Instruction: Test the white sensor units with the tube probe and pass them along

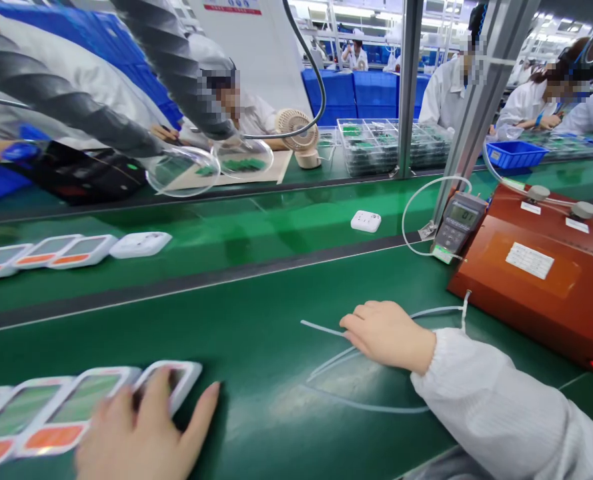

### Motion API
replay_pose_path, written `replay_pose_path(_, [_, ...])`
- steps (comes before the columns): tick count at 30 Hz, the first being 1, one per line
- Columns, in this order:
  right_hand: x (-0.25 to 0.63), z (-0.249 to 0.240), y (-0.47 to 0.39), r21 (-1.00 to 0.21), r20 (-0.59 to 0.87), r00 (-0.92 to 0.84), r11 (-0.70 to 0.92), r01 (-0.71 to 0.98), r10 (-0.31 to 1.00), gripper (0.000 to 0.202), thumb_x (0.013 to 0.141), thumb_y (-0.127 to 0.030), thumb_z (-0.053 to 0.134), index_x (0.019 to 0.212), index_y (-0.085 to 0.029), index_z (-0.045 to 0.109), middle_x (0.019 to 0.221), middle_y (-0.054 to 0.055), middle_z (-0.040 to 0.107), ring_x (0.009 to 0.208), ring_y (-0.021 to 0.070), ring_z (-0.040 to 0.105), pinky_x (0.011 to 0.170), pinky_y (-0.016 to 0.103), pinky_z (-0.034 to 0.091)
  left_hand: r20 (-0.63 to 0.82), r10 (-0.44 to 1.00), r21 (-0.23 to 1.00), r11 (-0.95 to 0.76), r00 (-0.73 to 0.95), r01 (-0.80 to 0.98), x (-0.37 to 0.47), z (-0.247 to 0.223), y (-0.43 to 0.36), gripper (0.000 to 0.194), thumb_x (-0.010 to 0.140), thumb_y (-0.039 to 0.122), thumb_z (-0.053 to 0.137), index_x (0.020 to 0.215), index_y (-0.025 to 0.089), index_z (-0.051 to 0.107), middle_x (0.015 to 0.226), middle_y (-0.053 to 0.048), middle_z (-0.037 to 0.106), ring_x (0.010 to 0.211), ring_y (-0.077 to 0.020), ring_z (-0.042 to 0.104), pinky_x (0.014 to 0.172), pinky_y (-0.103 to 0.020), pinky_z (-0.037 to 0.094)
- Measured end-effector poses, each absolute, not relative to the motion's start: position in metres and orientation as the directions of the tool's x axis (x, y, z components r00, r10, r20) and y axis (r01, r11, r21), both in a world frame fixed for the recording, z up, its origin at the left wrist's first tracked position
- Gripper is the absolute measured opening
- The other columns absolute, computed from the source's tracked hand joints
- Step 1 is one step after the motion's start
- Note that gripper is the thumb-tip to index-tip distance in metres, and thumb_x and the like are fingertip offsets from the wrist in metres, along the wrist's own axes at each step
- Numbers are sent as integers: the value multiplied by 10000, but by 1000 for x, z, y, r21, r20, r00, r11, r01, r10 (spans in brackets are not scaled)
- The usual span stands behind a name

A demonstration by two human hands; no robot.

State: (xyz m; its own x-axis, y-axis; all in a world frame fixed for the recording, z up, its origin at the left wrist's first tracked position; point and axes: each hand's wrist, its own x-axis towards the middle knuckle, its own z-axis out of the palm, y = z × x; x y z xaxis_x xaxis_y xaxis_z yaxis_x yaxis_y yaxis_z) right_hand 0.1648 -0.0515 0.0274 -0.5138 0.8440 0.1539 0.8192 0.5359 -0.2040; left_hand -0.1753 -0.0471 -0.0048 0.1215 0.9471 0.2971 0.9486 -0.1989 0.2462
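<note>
My right hand (383,337) is closed on a thin clear tube (321,327), whose free end sticks out to the left. The tube loops over the green bench and joins an orange-brown box (531,260) at the right. With fingers spread, my left hand (143,427) reaches over the end of a row of white-framed devices. Its fingers cover part of the rightmost device (189,383); whether they touch it I cannot tell. Beside that lies another device (83,407) with a greenish screen and an orange lower strip.
A handheld digital meter (459,223) leans against the box. Beyond the dark strip, more white devices (83,250) and a small white unit (365,221) lie on the green belt. Metal posts, a small fan (299,130) and clear trays (371,147) stand farther back, near several co-workers.
</note>
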Motion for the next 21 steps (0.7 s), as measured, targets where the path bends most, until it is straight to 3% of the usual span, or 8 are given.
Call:
replay_pose_path(3, [173,36,-54,-153,155,-561,580,800,813,135,1004,-220,513,963,-168,631,858,38,644,795,183,588,627,312,373,276,951,237,-209,140,949,-152,7,-38,629,878,608,395,1332,177,462,1151,-214,577,1107,-475,563,954,-628,471])
replay_pose_path(6, [173,34,-55,-161,179,-638,662,732,749,208,985,-375,591,1015,-175,637,967,55,664,873,196,583,664,318,400,214,967,482,-228,138,846,-124,16,-29,634,809,642,543,1257,193,524,1159,-172,625,1072,-396,612,959,-552,495])
replay_pose_path(8, [166,27,-56,-152,197,-677,705,693,709,246,960,-413,628,1021,-176,644,1054,73,668,938,208,570,696,323,410,190,969,692,-247,159,679,-94,22,-24,637,805,615,597,1297,222,505,1192,-139,621,1039,-340,637,925,-497,520])
replay_pose_path(11, [155,15,-57,-150,205,-706,734,662,678,184,979,-349,598,957,-177,661,1043,75,672,976,220,550,733,337,412,135,955,962,-190,264,195,-41,26,-13,633,839,556,610,1366,247,447,1239,-110,586,948,-256,676,845,-403,561])
replay_pose_path(13, [151,11,-56,-166,208,-716,745,646,667,174,988,-310,575,921,-176,664,979,64,676,962,223,551,742,343,416,120,957,993,-114,265,-37,-12,21,-4,644,814,544,641,1347,228,464,1148,-86,609,867,-218,674,799,-363,564])
replay_pose_path(16, [153,12,-55,-240,213,-725,755,611,655,164,989,-266,556,900,-174,658,909,54,677,927,211,575,772,336,440,-10,963,981,63,270,-186,8,10,6,625,802,534,653,1313,211,495,1002,-54,627,759,-189,659,694,-317,551])
replay_pose_path(19, [158,15,-53,-425,258,-669,704,570,697,148,1001,-234,520,945,-175,643,925,52,690,903,180,616,833,308,476,-78,947,958,158,313,-238,4,3,6,632,825,525,627,1353,212,478,968,-55,641,773,-204,664,704,-328,549])
replay_pose_path(21, [161,15,-50,-565,321,-545,618,546,775,161,1015,-203,475,1075,-176,622,1025,61,698,938,167,639,866,299,499,-67,952,954,149,299,-259,-2,2,4,621,840,527,601,1359,207,483,969,-61,652,792,-210,663,698,-324,547])
